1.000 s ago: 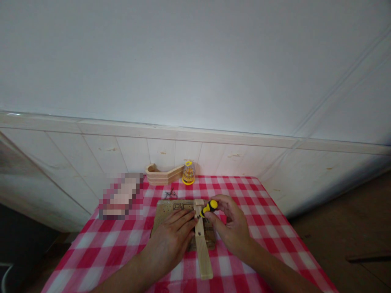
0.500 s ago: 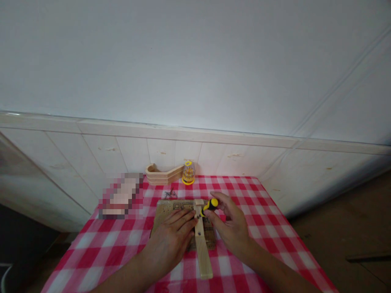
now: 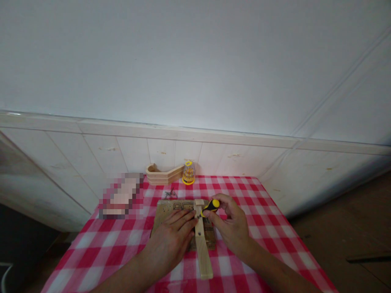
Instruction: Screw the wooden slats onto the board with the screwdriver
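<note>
In the right fingers [image 3: 214, 218], a screwdriver [image 3: 211, 206].

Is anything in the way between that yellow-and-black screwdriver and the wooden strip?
Nothing visible is. The right hand holds the screwdriver slanted toward the wooden strip. The left hand lies at the strip's left edge, not between them. Whether the tip touches is too small to tell.
</note>
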### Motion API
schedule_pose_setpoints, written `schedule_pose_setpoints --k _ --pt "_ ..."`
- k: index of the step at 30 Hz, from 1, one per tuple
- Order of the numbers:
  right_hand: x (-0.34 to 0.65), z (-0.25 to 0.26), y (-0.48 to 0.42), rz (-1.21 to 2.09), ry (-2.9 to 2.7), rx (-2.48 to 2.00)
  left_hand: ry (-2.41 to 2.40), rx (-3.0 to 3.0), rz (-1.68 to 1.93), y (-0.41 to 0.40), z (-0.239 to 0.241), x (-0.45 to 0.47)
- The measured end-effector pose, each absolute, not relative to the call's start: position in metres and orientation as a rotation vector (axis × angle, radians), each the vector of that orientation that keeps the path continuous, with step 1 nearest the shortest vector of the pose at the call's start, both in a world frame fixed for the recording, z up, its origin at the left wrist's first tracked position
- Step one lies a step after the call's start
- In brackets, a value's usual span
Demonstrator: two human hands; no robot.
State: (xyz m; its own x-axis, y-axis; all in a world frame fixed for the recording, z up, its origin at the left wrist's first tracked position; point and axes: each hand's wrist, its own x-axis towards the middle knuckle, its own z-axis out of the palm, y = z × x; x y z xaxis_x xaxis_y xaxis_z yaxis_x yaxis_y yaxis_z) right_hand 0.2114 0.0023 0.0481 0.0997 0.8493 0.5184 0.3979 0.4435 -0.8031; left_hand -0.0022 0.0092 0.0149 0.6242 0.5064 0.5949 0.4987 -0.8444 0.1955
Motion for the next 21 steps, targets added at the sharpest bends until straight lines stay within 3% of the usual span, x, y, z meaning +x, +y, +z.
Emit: schedule_pose_setpoints --k 21 --pt "0.2176 0.0497 0.0007 0.474 -1.649 -1.146 0.859 2.807 1.063 0.0098 0.0152 -0.0020"
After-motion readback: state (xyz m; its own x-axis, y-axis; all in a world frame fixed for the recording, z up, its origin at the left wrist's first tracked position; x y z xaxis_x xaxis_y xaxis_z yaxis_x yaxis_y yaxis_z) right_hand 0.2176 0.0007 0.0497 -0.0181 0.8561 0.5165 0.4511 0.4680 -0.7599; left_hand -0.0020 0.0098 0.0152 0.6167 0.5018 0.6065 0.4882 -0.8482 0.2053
